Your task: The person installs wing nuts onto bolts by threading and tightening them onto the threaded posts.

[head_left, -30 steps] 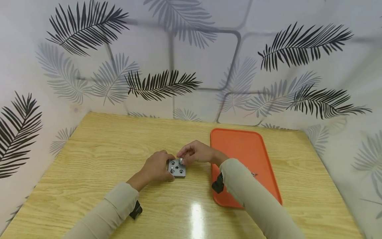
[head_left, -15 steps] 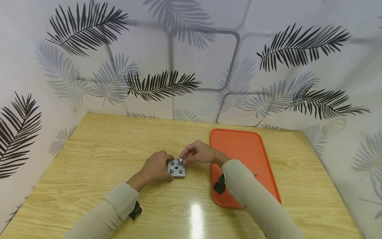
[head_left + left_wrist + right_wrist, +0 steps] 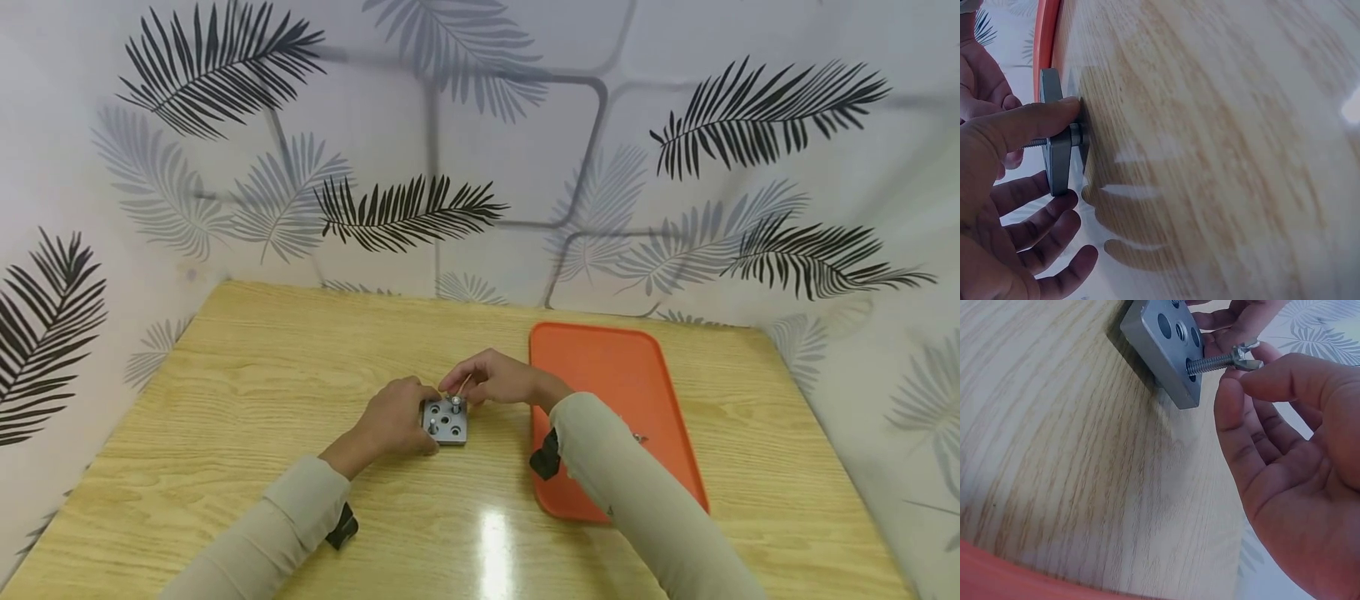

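Observation:
My left hand (image 3: 393,418) grips a square grey metal plate (image 3: 450,429) by its left side, thumb on the near edge and fingers at the far edge. Several holes pierce the plate. A threaded bolt (image 3: 1207,364) stands up through one corner, with a wing nut (image 3: 1244,357) at its top end. Another bolt (image 3: 1036,142) passes through the plate beside my left thumb, its head on the underside. My right hand (image 3: 498,379) has its fingers loosely bent around the wing nut, the thumb (image 3: 1279,378) right against one wing; no firm pinch shows.
An orange tray (image 3: 592,358) lies on the wooden table (image 3: 315,350) at the right, under my right forearm. A small metal piece (image 3: 639,438) sits in it, partly hidden by the sleeve. A leaf-patterned wall covering (image 3: 510,167) closes off the table's far side.
My right fingers have shifted slightly up and away from the nut, which now shows more fully. The left hand and plate have barely moved.

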Available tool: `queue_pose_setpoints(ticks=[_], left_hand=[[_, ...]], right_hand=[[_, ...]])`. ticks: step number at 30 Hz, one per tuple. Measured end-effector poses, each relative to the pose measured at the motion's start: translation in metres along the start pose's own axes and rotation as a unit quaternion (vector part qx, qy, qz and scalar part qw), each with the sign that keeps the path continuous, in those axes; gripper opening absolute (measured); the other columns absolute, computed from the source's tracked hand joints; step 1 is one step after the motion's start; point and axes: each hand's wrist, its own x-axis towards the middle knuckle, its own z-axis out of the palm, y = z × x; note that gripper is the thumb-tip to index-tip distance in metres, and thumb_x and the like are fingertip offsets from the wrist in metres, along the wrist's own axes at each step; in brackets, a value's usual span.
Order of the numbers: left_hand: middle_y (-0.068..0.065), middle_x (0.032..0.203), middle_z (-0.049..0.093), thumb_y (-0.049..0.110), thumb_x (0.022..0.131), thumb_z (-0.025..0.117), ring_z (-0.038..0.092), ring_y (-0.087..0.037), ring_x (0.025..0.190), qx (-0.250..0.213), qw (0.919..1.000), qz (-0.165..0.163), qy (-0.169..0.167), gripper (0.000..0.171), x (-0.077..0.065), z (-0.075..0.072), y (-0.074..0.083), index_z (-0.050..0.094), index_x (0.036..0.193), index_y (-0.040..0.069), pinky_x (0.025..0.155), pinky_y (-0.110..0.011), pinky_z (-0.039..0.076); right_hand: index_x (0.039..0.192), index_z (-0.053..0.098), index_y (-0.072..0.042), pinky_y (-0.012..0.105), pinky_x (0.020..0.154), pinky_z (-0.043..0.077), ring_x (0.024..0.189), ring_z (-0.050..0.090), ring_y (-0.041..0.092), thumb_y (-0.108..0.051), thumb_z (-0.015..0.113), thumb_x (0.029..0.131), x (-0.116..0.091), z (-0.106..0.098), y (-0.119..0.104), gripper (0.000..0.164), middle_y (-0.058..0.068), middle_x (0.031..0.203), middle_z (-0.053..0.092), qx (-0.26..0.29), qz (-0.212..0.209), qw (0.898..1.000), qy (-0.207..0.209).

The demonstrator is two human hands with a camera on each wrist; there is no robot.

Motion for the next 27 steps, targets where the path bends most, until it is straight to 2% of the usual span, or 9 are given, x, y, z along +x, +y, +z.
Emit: queue_pose_setpoints(ticks=[8, 18, 23, 27], left_hand=[[-0.011, 0.104, 0.065, 0.024, 0.061, 0.095, 0.055, -0.022, 0.089, -0.002, 1.0, -0.005, -0.003, 0.067, 0.0, -0.002, 0.001, 0.07, 0.12, 0.004, 0.079, -0.039, 0.05], [-0.01, 0.106, 0.066, 0.026, 0.061, 0.095, 0.056, -0.021, 0.09, 0.007, 0.9999, -0.008, -0.009, 0.065, 0.002, 0.0, 0.0, 0.07, 0.119, 0.006, 0.078, -0.038, 0.049], [-0.01, 0.105, 0.066, 0.025, 0.06, 0.095, 0.056, -0.021, 0.088, 0.008, 0.9999, -0.006, -0.008, 0.065, 0.003, 0.0, 0.0, 0.071, 0.117, 0.006, 0.077, -0.037, 0.049], [-0.01, 0.103, 0.066, 0.024, 0.06, 0.096, 0.056, -0.021, 0.088, 0.007, 0.9999, -0.004, -0.007, 0.065, 0.003, 0.0, 0.0, 0.071, 0.117, 0.006, 0.077, -0.037, 0.049]], right_hand=[[0.121, 0.066, 0.008, 0.021, 0.077, 0.051, 0.088, 0.061, 0.01, 0.01, 0.055, 0.089, -0.001, 0.002, 0.0, 0.034, 0.025, 0.112, 0.068, -0.002, -0.009, 1.0, 0.001], [0.112, 0.069, 0.005, 0.023, 0.077, 0.053, 0.082, 0.064, 0.008, 0.002, 0.07, 0.087, -0.003, 0.006, 0.005, 0.025, 0.005, 0.093, 0.07, 0.031, 0.031, 0.998, 0.044], [0.1, 0.07, 0.003, 0.022, 0.073, 0.052, 0.076, 0.063, 0.009, -0.002, 0.075, 0.086, -0.003, 0.01, 0.008, 0.015, -0.001, 0.084, 0.069, 0.03, 0.02, 0.998, 0.058], [0.093, 0.071, 0.002, 0.023, 0.072, 0.053, 0.073, 0.064, 0.008, -0.004, 0.075, 0.087, -0.004, 0.01, 0.006, 0.01, 0.0, 0.082, 0.071, 0.011, 0.008, 0.998, 0.06]])
